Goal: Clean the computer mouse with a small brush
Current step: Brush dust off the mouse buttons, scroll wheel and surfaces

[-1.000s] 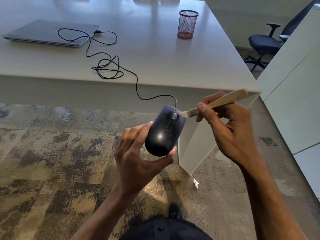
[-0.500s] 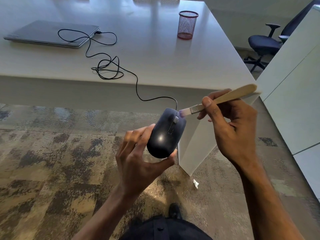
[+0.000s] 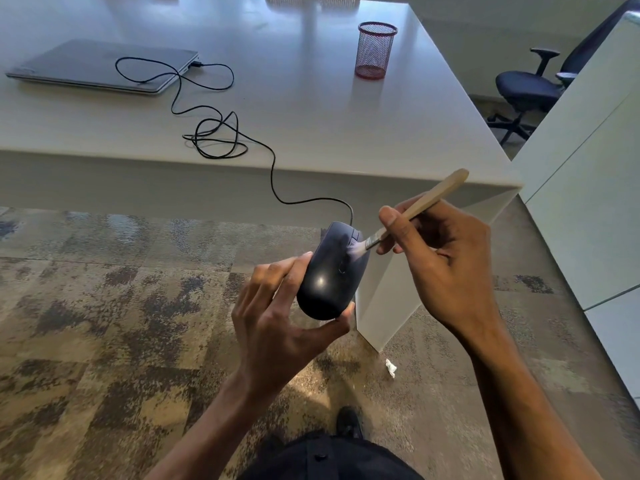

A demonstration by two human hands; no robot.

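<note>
A pale worktop (image 3: pixel 346 133) stands on patchy brown carpet (image 3: pixel 104 323), an office chair (image 3: pixel 526 91) at far right; a closed laptop (image 3: pixel 104 67) lies far left, and a red mesh cup (image 3: pixel 375 50), contents not discernible, stands farther right. Near its front edge, the left hand (image 3: pixel 277 327) grips the black mouse (image 3: pixel 330 271) between thumb and fingers (image 3: pixel 273 282). The right hand (image 3: pixel 446 265) pinches a wooden brush (image 3: pixel 415 211), bristles on the mouse's top.

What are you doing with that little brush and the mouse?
A person is cleaning a black computer mouse. The left hand holds the mouse up in the air, off the table. The right hand holds a small wooden brush, and its bristles touch the top of the mouse near the wheel. The mouse's cable runs over the table to a closed laptop. A red mesh cup stands on the table too.
</note>
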